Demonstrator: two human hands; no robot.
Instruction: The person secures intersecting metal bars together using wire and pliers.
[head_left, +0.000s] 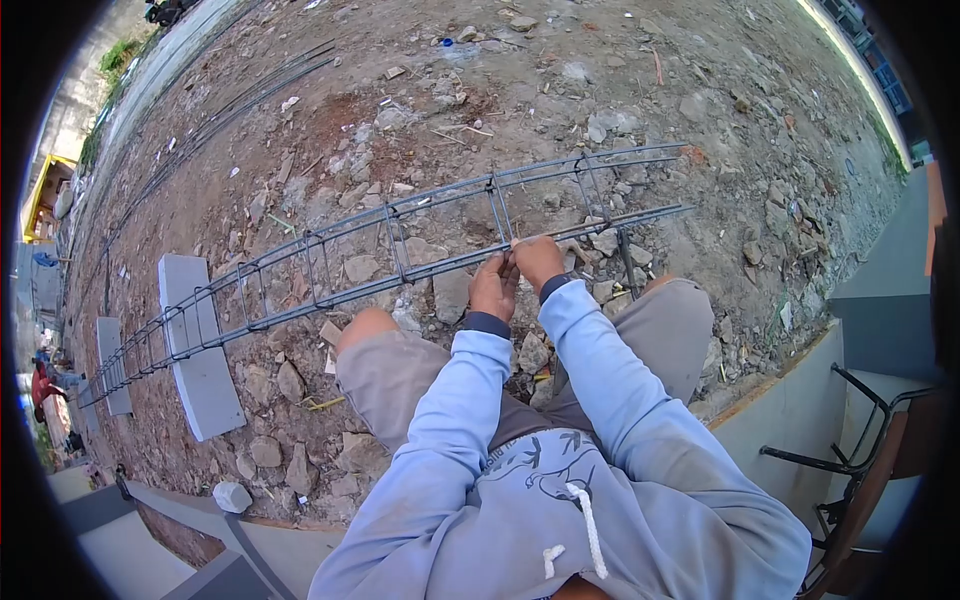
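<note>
A long cage of steel rebar (pixel 350 293), with square stirrups along it, stretches from the far left to the right in front of my knees. At its near lower bar, by a stirrup, my left hand (pixel 494 288) is closed with fingers pinched together. Right beside it, my right hand (pixel 540 262) is closed too, its fingertips meeting those of the left at the same joint. Whatever is between the fingers is too small and covered to make out. A dark upright bar (pixel 627 262) shows under the cage's right end.
Pale blocks (pixel 200 345) lie under the cage's left part. Loose rebar rods (pixel 215 125) rest on the rubble-strewn ground (pixel 560 90). A low wall (pixel 780 400) and a chair (pixel 870 450) stand at the right. At far left is a person in red (pixel 42 390).
</note>
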